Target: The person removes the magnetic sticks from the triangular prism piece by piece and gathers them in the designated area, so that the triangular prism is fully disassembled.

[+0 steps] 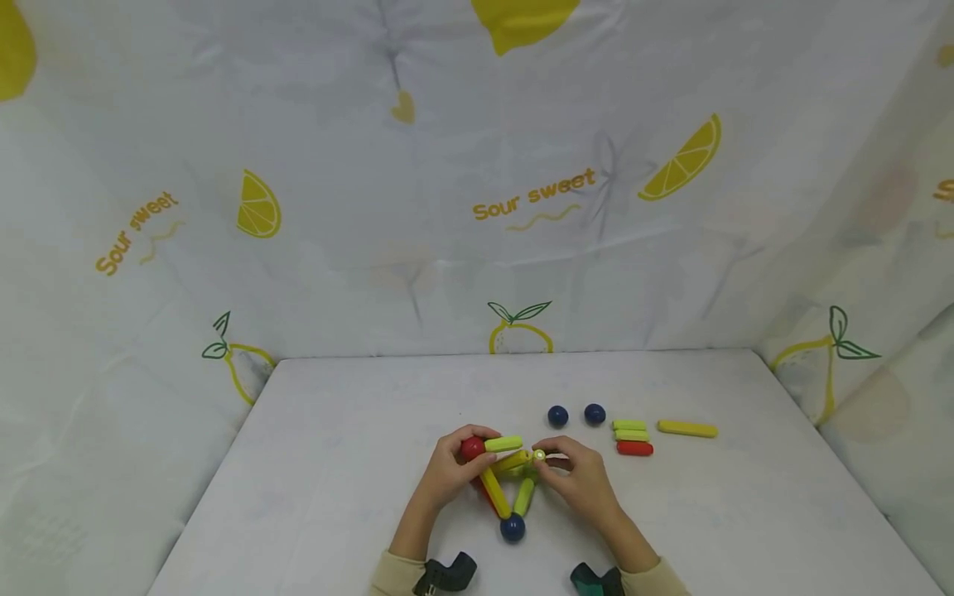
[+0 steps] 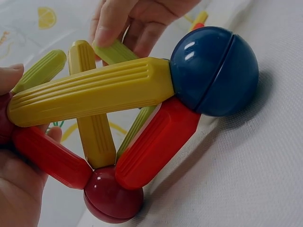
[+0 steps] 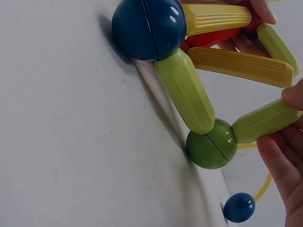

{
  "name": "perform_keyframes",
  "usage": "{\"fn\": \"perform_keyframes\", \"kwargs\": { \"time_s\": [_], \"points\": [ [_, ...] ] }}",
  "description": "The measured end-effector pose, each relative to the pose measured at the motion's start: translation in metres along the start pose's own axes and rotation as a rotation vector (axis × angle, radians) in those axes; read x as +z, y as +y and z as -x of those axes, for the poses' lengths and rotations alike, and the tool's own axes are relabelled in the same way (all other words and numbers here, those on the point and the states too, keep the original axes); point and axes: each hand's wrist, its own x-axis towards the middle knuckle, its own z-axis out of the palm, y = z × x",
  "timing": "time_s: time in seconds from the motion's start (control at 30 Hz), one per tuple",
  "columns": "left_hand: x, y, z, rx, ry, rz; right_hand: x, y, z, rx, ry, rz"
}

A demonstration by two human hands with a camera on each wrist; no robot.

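Note:
Both hands are on a frame of coloured building sticks and balls. My left hand (image 1: 445, 470) grips a red ball (image 1: 473, 449), from which a yellow stick (image 2: 94, 92), a red stick and a light green stick (image 1: 503, 444) reach out. My right hand (image 1: 586, 487) pinches another light green stick (image 3: 265, 120) between thumb and fingers; its lower end meets a green ball (image 3: 211, 144). A blue ball (image 1: 513, 528) forms the near corner. Low in the left wrist view, a dark red ball (image 2: 113, 195) joins two red sticks and an upward-tilted yellow stick.
Behind the right hand lie two loose blue balls (image 1: 557, 415). Right of them are two light green sticks (image 1: 630, 430), a red stick (image 1: 634, 448) and a longer yellow stick (image 1: 687, 429). A lemon-printed cloth (image 1: 358, 306) hangs behind the white table (image 1: 313, 463).

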Motion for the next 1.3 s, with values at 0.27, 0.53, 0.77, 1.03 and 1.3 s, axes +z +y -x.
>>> {"fn": "perform_keyframes", "kwargs": {
  "time_s": [0.27, 0.53, 0.77, 1.03, 1.3],
  "points": [
    [-0.001, -0.003, -0.001, -0.045, -0.013, 0.006, -0.001, 0.008, -0.003, 0.143, 0.037, -0.193],
    [-0.001, -0.007, 0.000, -0.031, -0.023, 0.016, -0.018, 0.013, -0.004, 0.191, 0.063, -0.228],
    [0.002, -0.010, 0.003, -0.015, -0.045, 0.051, -0.053, 0.029, 0.009, 0.213, 0.101, -0.186],
    [0.002, -0.007, 0.003, 0.003, -0.052, 0.054, -0.096, 0.050, 0.033, 0.394, 0.150, 0.041],
    [-0.002, -0.002, 0.002, 0.035, -0.043, 0.035, -0.102, 0.054, 0.034, 0.516, 0.200, 0.079]
  ]
}}
